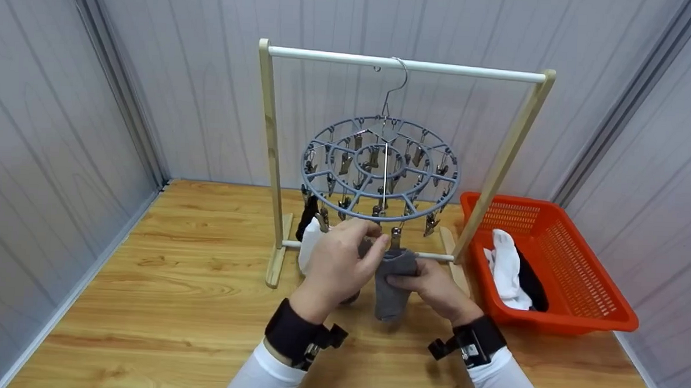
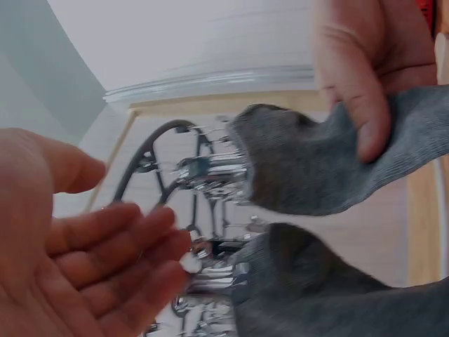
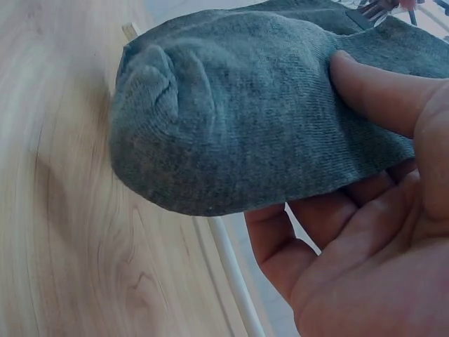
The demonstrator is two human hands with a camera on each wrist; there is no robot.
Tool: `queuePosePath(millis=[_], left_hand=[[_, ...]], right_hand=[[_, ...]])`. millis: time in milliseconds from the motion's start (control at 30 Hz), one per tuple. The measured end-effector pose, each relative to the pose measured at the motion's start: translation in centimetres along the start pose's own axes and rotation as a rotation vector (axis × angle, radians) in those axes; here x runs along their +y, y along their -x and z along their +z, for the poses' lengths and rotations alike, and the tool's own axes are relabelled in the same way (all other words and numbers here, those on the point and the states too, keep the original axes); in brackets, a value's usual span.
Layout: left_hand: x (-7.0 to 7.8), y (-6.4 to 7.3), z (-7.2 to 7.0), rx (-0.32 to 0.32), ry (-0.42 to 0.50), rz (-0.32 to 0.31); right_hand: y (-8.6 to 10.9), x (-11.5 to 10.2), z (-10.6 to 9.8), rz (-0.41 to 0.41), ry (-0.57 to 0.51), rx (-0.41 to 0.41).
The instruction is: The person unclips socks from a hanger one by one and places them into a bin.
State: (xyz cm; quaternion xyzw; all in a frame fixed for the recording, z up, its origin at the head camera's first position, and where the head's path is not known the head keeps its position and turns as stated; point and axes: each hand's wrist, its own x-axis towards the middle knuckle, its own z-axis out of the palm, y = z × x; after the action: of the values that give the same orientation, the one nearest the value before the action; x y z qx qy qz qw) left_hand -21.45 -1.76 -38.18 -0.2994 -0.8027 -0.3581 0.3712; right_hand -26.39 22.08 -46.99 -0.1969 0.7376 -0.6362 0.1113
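Note:
A grey sock [image 1: 392, 289] hangs below a metal clip [image 1: 396, 237] at the front of the round clip hanger [image 1: 379, 216]. My right hand [image 1: 440, 288] holds this sock between thumb and fingers; the right wrist view shows its rounded toe end. In the left wrist view the clip's jaws meet the sock's cuff. My left hand [image 2: 105, 260] is beside the clips with fingers extended and nothing in it. A second dark grey sock [image 2: 316, 302] hangs from a neighbouring clip, mostly hidden by my left hand in the head view.
The hanger hooks over the white bar [image 1: 473, 70] of a wooden-legged rack. Further left on it hang a white sock [image 1: 308, 245] and a black sock [image 1: 308, 215]. The red basket [image 1: 598, 281] at right holds white socks [image 1: 506, 271] and a black one [image 1: 529, 281].

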Motion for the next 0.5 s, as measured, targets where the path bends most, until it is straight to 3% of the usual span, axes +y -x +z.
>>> queuePosePath(millis=[200,500], left_hand=[[0.2,0.2,0.9,-0.099,0.089,-0.074],[-0.5,0.2,2.1,-0.245,0.282,-0.393]], right_hand=[[0.1,-0.2,0.0,-0.001,0.013,-0.030],[0.2,-0.6,0.0,0.012,0.053,-0.063]])
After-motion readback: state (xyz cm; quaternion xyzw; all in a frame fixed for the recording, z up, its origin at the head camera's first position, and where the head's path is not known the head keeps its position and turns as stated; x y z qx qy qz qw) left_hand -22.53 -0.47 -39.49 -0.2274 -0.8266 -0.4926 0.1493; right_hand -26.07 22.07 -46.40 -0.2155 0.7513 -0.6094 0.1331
